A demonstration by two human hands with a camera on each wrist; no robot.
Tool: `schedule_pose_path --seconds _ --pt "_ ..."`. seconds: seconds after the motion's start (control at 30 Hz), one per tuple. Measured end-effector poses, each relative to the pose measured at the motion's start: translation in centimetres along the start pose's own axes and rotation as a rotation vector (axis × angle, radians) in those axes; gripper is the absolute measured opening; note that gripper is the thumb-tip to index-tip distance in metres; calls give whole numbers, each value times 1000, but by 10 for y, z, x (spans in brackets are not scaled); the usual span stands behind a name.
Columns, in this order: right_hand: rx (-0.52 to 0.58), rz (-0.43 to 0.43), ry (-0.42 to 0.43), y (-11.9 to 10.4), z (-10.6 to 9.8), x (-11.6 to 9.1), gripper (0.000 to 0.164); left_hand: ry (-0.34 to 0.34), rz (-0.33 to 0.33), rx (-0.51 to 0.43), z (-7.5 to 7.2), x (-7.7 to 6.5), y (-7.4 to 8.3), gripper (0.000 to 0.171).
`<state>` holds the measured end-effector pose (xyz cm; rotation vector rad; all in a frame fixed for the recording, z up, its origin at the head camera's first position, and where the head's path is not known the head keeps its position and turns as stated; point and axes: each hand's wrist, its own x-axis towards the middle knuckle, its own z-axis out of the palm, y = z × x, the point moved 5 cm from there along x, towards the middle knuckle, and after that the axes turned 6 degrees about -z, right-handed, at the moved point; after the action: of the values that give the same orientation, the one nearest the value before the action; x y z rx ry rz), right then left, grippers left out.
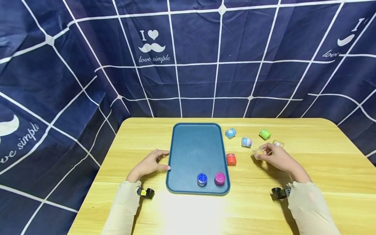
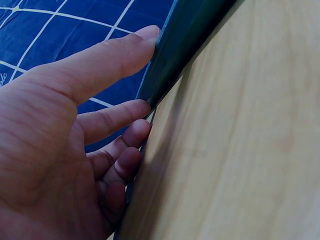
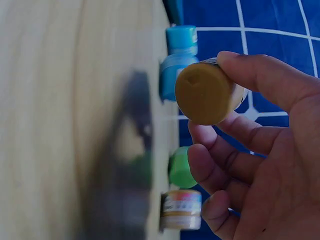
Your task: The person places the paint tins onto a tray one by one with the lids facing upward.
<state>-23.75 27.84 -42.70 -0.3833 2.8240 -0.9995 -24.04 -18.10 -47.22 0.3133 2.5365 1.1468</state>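
A small yellow-ochre paint jar (image 3: 202,93) is pinched between the thumb and fingers of my right hand (image 1: 276,158), held over the table right of the tray. My left hand (image 1: 151,164) rests at the left side of the blue tray (image 1: 196,143), its thumb tip and fingertips against the rim. Inside the tray's near end stand a dark blue jar (image 1: 202,179) and a magenta jar (image 1: 219,179). Close beyond my right hand lies another ochre jar (image 1: 278,143), with a green jar (image 1: 265,133) farther back.
Along the tray's right side are a red jar (image 1: 231,159) and a light blue jar (image 1: 230,133). A second blue jar (image 1: 246,142) lies between them and the green one. A navy curtain (image 1: 196,78) with white lines hangs behind the wooden table (image 1: 141,130).
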Motion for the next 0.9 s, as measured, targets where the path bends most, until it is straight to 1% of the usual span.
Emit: schedule_pose_path --seconds 0.5,0.7,0.77,0.9 --pt "11 -82 24 -43 -7 0 44 3 -2 0 0 0 0 66" --pt "9 -140 19 -63 -7 -2 40 7 -4 5 0 1 0 66" --pt "13 -157 26 -70 -6 -4 39 10 -1 7 0 1 1 66" --pt "35 -221 55 -84 -5 -6 36 14 6 3 0 0 1 66"
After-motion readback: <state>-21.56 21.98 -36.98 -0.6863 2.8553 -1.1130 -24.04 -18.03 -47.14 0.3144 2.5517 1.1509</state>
